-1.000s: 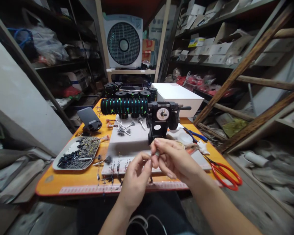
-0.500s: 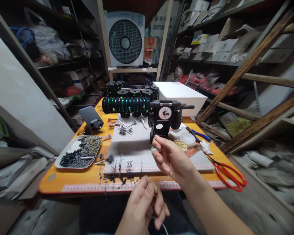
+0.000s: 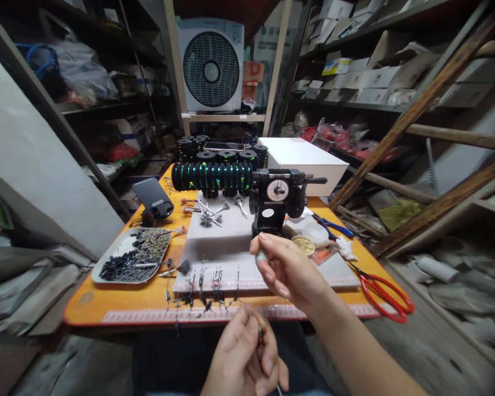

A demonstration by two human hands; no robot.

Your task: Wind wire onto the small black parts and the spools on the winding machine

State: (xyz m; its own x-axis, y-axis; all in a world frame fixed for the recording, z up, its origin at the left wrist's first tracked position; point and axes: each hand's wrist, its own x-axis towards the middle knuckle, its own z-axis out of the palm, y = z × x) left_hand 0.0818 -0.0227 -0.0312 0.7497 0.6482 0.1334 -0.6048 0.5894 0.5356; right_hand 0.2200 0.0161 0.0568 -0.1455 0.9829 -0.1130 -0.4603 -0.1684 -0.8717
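Note:
My left hand (image 3: 244,352) is low in front of the table edge, its fingers curled around a thin dark piece (image 3: 260,334) with orange flecks. A pale cord end (image 3: 279,389) shows below those fingers. Higher and to the right, my right hand (image 3: 291,269) pinches thumb to forefinger, a greenish wrap on one finger. Whatever sits in that pinch is too small to make out. Behind it stands a black winding machine (image 3: 268,214) with a round dial, carrying a row of black spools (image 3: 212,177) wound with blue-green line. Several small dark rigs (image 3: 208,302) lie along the front edge.
A white tray (image 3: 101,269) of small dark parts stands left, beside a grey phone stand (image 3: 153,199). Red-handled scissors (image 3: 385,297), blue-handled pliers (image 3: 338,226) and a dish of golden bits (image 3: 303,245) lie right. A white box (image 3: 305,159) and fan (image 3: 210,66) are behind.
My left hand has moved slightly down and turned, so the dark piece in it now shows. My right hand's fingertips have shifted a little left and down.

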